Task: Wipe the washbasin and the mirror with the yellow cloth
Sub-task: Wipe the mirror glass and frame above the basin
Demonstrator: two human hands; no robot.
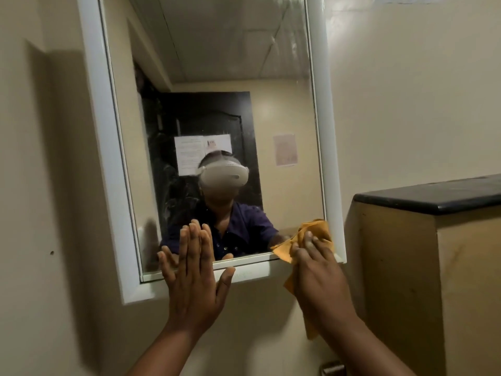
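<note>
A mirror (217, 63) in a white frame hangs on the beige wall ahead. My left hand (193, 275) lies flat, fingers straight up, against the glass and the lower frame bar. My right hand (317, 278) presses the yellow cloth (314, 230) onto the mirror's bottom right corner; part of the cloth hangs down below the frame. The glass reflects a person wearing a headset. The washbasin is out of view.
A beige partition with a black top (433, 196) stands close on the right, next to the mirror. A metal fitting (332, 369) shows at the bottom edge. Plain wall stretches to the left of the frame.
</note>
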